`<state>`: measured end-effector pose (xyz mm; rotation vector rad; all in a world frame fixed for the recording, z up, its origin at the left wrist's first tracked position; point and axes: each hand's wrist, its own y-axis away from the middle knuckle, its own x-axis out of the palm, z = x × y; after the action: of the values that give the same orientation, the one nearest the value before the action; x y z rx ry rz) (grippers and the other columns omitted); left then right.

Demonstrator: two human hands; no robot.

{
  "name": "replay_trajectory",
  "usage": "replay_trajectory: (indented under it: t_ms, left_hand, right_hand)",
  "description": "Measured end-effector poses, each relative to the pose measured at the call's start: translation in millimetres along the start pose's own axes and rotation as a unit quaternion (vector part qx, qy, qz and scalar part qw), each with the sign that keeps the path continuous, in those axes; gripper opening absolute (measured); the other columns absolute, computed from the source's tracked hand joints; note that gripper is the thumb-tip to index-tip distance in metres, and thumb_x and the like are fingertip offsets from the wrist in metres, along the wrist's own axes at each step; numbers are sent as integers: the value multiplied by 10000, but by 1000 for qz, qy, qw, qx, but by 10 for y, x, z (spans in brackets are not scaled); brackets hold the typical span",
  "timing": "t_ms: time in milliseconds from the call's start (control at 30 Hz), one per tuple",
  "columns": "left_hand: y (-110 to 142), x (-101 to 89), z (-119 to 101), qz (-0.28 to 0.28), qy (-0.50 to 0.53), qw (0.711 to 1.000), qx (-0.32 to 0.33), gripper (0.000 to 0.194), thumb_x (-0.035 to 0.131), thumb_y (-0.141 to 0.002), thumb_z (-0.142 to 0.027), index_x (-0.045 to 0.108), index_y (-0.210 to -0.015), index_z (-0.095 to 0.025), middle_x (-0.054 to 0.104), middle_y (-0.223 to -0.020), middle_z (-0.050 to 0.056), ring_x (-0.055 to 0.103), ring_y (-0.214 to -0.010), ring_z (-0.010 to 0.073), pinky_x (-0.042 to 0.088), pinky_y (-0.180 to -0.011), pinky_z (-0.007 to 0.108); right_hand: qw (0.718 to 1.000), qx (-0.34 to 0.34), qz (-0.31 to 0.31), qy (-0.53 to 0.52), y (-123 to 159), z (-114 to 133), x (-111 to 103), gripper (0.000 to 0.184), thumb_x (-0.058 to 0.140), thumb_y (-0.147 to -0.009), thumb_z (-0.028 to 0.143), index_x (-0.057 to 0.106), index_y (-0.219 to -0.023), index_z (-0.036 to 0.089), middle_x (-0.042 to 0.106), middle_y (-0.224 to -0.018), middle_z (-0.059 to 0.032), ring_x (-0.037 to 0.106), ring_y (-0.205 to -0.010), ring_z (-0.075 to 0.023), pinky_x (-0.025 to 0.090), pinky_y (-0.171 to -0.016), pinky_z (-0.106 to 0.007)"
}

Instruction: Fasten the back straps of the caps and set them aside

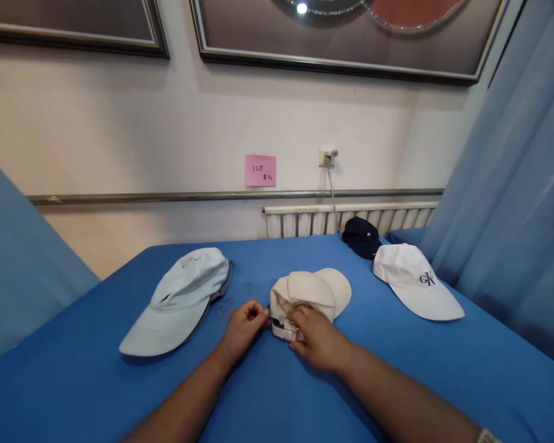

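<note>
A cream baseball cap [310, 289] lies in front of me on the blue-covered table, its brim pointing away to the right and its back strap facing me. My left hand [245, 326] is at the left end of that strap, thumb and fingers pinched together at the cap's edge. My right hand [317, 337] grips the right side of the back opening, fingers over the rim near the small buckle. The fingertips inside the opening are partly hidden. To the left sits a pale blue cap [184, 295] with a darker cap under it.
On the right are a white cap [409, 277] with black letters and a navy cap [361, 237] behind it. The blue-covered table [268, 406] ends near a radiator [305, 223]. Blue curtains [512, 160] hang at both sides. A cord [332, 191] runs down from a wall socket.
</note>
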<state>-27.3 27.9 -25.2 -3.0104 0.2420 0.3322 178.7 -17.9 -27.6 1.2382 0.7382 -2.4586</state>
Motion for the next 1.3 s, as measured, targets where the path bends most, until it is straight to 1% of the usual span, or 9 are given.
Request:
replay_trajectory:
  t_ms: [100,167,300,533,867,1067,1167,1233,1300]
  left_hand:
    - [65,4,-41,61,-103,991,56,185,657,-754,-339,607,-708,-167,638,-691,10,569,-672,161,444,-664,272]
    - [109,28,-77,110,-187,968,125,123,614,-798,-287,651,-840,-177,673,-824,34,590,-785,187,451,-747,300]
    - [137,87,-126,161,-292,913,234,225,616,-820,-220,645,-1043,-223,677,-1050,58,565,-968,225,406,-892,360]
    - [81,171,-146,173,-383,875,241,131,607,-871,-275,646,-987,-228,643,-956,53,530,-902,220,385,-806,338]
    - [121,125,-254,177,-390,867,253,101,582,-882,-302,637,-917,-225,656,-906,44,527,-903,231,324,-827,366]
    - [129,147,-308,186,-351,884,247,122,599,-869,-340,654,-910,-239,677,-923,44,529,-995,252,279,-984,422]
    - [149,143,-322,196,-330,891,242,152,577,-881,-362,657,-924,-241,678,-930,50,546,-982,248,287,-1003,424]
    - [155,132,-316,197,-332,890,242,149,568,-888,-356,653,-930,-241,677,-926,44,562,-947,236,286,-1010,424]
    - [157,122,-294,182,-341,890,244,151,565,-894,-355,646,-935,-236,673,-904,42,568,-899,224,309,-978,414]
  right_hand:
    - [999,17,12,-30,-57,-185,13,240,720,-760,284,633,-968,204,636,-1029,-65,587,-957,-223,438,-852,-318]
    - [999,-11,6,-36,-73,-244,17,196,703,-779,281,643,-950,206,643,-1019,-62,594,-949,-220,440,-851,-312]
    - [998,-46,-4,-48,-81,-268,15,253,676,-806,257,638,-1052,214,648,-1013,-61,599,-940,-212,447,-839,-306]
    - [997,-6,-32,-74,-101,-303,24,211,689,-810,310,563,-935,196,630,-897,-38,582,-819,-190,415,-721,-292]
    - [985,-27,-19,-170,-96,-257,-1,149,676,-770,144,554,-828,203,601,-936,-21,571,-856,-163,436,-780,-283]
    - [912,-35,33,-407,-190,-443,33,245,751,-753,323,565,-664,193,590,-847,-2,579,-820,-150,475,-792,-297]
    - [890,-32,73,-449,-220,-488,18,338,768,-719,465,582,-657,190,585,-836,0,580,-820,-152,478,-809,-311]
    - [893,-28,71,-444,-210,-477,5,343,752,-734,480,582,-669,189,594,-850,-8,586,-837,-157,479,-819,-315]
    - [917,-19,40,-397,-178,-439,2,275,757,-746,415,594,-729,195,616,-897,-20,591,-863,-167,479,-827,-320]
